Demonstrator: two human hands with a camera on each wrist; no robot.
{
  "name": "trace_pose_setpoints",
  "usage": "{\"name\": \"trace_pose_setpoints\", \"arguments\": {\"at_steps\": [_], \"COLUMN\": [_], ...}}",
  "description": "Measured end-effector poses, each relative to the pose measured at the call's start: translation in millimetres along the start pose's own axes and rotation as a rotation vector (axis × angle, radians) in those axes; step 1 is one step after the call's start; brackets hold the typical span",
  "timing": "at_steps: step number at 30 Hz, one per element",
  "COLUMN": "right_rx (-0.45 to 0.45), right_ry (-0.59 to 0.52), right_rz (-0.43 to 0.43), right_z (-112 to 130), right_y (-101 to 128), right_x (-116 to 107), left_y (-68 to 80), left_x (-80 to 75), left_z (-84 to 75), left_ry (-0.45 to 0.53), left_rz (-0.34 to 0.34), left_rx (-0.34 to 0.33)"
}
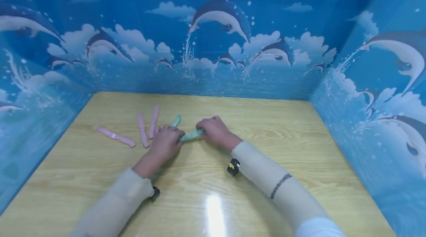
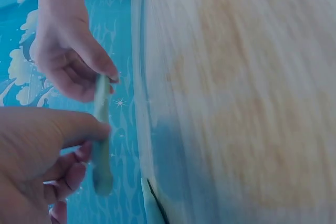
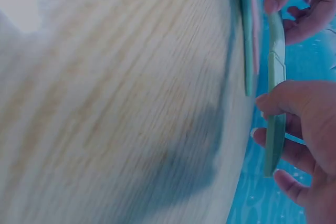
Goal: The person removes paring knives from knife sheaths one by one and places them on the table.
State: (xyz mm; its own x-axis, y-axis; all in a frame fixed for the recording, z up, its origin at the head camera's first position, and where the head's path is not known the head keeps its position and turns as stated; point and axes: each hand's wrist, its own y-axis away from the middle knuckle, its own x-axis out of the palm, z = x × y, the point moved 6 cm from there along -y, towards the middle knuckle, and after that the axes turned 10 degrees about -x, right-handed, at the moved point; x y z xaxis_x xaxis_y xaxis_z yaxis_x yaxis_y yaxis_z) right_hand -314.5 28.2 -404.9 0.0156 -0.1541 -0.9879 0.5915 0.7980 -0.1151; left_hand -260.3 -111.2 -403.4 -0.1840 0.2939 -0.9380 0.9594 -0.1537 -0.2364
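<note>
A slim green plastic stick [image 1: 192, 134] with a seam partway along it [image 3: 276, 59] is held above the table between both hands. My left hand [image 1: 165, 141] pinches one end between thumb and fingers. Near the other end my right hand [image 1: 214, 129] grips it, thumb on one side and fingers on the other, as the right wrist view shows. A second green stick [image 1: 176, 120] lies on the table just beyond my left hand, partly hidden by it. Left of that hand lie several pink sticks of similar shape, one pink stick [image 1: 143, 129] close beside it.
Farthest left, a pink stick with a pale band [image 1: 114, 136] lies slanted on the wood-grain table [image 1: 283, 137]. Blue dolphin-print cloth [image 1: 206, 78] walls off the back and sides. A bright light reflection [image 1: 215, 215] shows near the front.
</note>
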Motion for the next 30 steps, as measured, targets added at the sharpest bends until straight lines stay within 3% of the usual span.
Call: {"name": "trace_pose_setpoints", "arguments": {"at_steps": [3,10,16,22,27,30], "right_rx": [-0.014,-0.045,0.003,0.041,0.071,0.085], "right_ry": [-0.024,-0.059,-0.151,-0.213,-0.255,-0.29], "right_rz": [-0.053,-0.224,-0.301,-0.358,-0.374,-0.406], "right_z": [1.4,6.9,12.4,19.0,22.7,27.1], "right_y": [11.0,31.1,49.2,64.5,78.4,92.0], "right_x": [-7.7,-19.7,-26.7,-36.4,-38.9,-37.7], "left_y": [2.1,8.4,12.4,19.5,27.0,32.6], "left_x": [-4.2,-16.4,-21.0,-28.9,-34.1,-35.1], "left_z": [-2.1,-4.8,-9.7,-16.5,-22.1,-27.3], "left_ry": [0.024,0.108,0.172,0.222,0.257,0.277], "left_rz": [-0.046,-0.23,-0.238,-0.315,-0.387,-0.398], "left_rx": [0.033,0.101,0.108,0.152,0.224,0.288]}}
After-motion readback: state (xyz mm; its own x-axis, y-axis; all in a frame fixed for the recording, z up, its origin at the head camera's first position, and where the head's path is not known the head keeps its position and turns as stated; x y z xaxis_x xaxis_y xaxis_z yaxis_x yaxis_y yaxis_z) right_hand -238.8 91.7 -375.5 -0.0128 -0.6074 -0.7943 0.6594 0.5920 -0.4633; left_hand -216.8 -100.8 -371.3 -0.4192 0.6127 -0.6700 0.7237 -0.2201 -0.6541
